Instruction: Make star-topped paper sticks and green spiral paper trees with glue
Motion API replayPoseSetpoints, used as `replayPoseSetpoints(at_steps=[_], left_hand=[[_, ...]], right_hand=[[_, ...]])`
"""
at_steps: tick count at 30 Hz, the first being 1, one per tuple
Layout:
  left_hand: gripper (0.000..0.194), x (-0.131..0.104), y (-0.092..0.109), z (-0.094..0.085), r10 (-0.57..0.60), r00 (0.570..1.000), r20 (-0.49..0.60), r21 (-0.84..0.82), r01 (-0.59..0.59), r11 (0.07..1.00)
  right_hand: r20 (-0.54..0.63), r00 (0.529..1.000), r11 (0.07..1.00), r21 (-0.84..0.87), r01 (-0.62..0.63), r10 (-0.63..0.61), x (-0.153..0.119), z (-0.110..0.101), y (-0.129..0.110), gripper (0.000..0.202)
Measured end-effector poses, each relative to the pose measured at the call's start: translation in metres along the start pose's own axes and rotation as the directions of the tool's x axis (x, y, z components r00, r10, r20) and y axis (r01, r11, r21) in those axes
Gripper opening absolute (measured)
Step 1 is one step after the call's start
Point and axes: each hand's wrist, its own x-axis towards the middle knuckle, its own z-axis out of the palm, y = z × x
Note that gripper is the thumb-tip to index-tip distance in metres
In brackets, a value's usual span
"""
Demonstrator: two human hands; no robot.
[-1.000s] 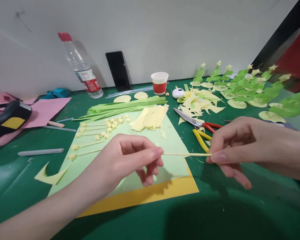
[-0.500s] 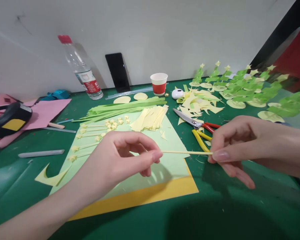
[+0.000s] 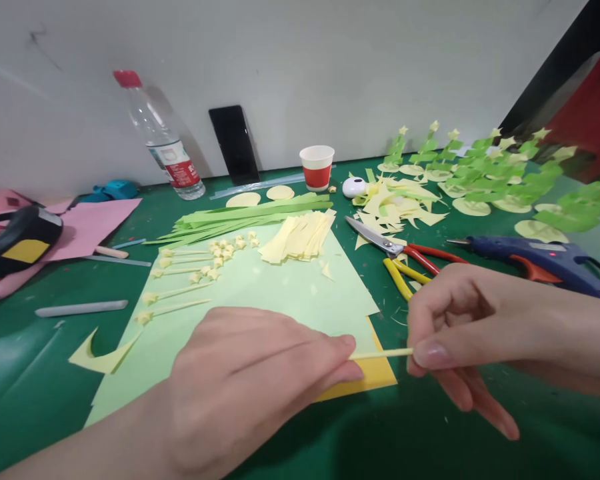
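Observation:
Between my two hands stretches a thin pale-yellow stick (image 3: 383,354), lying nearly level above the paper's front edge. My left hand (image 3: 260,383) is closed on its left part, which the fingers hide. At the other end my right hand (image 3: 460,340) pinches the tip between thumb and finger. Beneath them lies a pale green sheet (image 3: 280,293) over a yellow-orange sheet (image 3: 380,383). On the green sheet are several sticks topped with small paper stars (image 3: 180,291), a group of loose folded stars (image 3: 223,250) and a stack of pale-yellow paper strips (image 3: 300,237).
Scissors (image 3: 375,237), yellow-handled pliers (image 3: 400,279) and a blue glue gun (image 3: 525,253) lie near my right hand. Paper scraps (image 3: 400,203), green strips (image 3: 250,217), a paper cup (image 3: 317,168), a phone (image 3: 234,143) and a bottle (image 3: 173,157) stand or lie behind. Finished paper plants (image 3: 500,170) are at right.
Both hands have come lower and nearer, with the stick between them. My left hand has turned palm-down and slid closer to my right hand, so less stick shows. The glue gun is now uncovered.

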Motion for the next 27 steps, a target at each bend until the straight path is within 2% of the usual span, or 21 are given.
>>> replayPoseSetpoints(at_steps=[6,8,10,12,14,16,18,20,21,23,25,27], left_hand=[[0.027,0.007,-0.008,-0.002,0.135,0.986,0.098,0.096,-0.145,0.985],[0.024,0.008,-0.01,-0.001,0.099,0.988,0.118,0.073,-0.108,0.991],[0.021,0.008,-0.01,-0.001,0.055,0.994,0.096,0.001,-0.055,0.998],[0.018,0.008,-0.009,0.001,0.005,0.999,0.051,-0.108,0.001,0.994],[0.017,0.009,-0.008,0.003,-0.062,0.997,0.053,-0.234,0.073,0.969],[0.02,0.011,-0.007,0.006,-0.153,0.981,0.122,-0.359,0.187,0.914],[0.026,0.014,-0.008,0.007,-0.267,0.929,0.256,-0.479,0.362,0.8],[0.029,0.017,-0.008,0.009,-0.343,0.833,0.434,-0.563,0.548,0.618],[0.029,0.017,-0.008,0.01,-0.358,0.775,0.521,-0.586,0.63,0.51],[0.025,0.018,-0.01,0.012,-0.338,0.679,0.652,-0.606,0.734,0.306],[0.023,0.018,-0.012,0.014,-0.297,0.617,0.729,-0.6,0.785,0.156],[0.027,0.018,-0.014,0.017,-0.247,0.581,0.776,-0.58,0.81,0.083]], right_hand=[[-0.155,0.987,0.989,-0.147,0.025,-0.048,-0.004,0.005,-0.002,0.01],[-0.21,0.972,0.968,-0.246,0.051,-0.104,-0.006,0.007,0.0,0.01],[-0.266,0.93,0.902,-0.413,0.126,-0.252,-0.007,0.009,0.003,0.012],[-0.255,0.833,0.741,-0.625,0.245,-0.491,-0.008,0.01,0.008,0.021],[-0.155,0.691,0.49,-0.812,0.319,-0.706,-0.008,0.009,0.011,0.026],[0.002,0.556,0.218,-0.918,0.33,-0.831,-0.007,0.006,0.013,0.025],[0.158,0.44,-0.025,-0.956,0.293,-0.884,-0.006,0.001,0.013,0.02],[0.325,0.367,-0.237,-0.934,0.266,-0.872,-0.005,-0.006,0.011,0.02],[0.396,0.358,-0.321,-0.913,0.251,-0.846,-0.004,-0.009,0.009,0.023],[0.507,0.387,-0.454,-0.862,0.226,-0.77,-0.002,-0.018,0.004,0.033],[0.57,0.416,-0.533,-0.819,0.214,-0.708,-0.001,-0.027,0.0,0.04],[0.59,0.391,-0.555,-0.804,0.213,-0.706,0.001,-0.035,-0.004,0.039]])
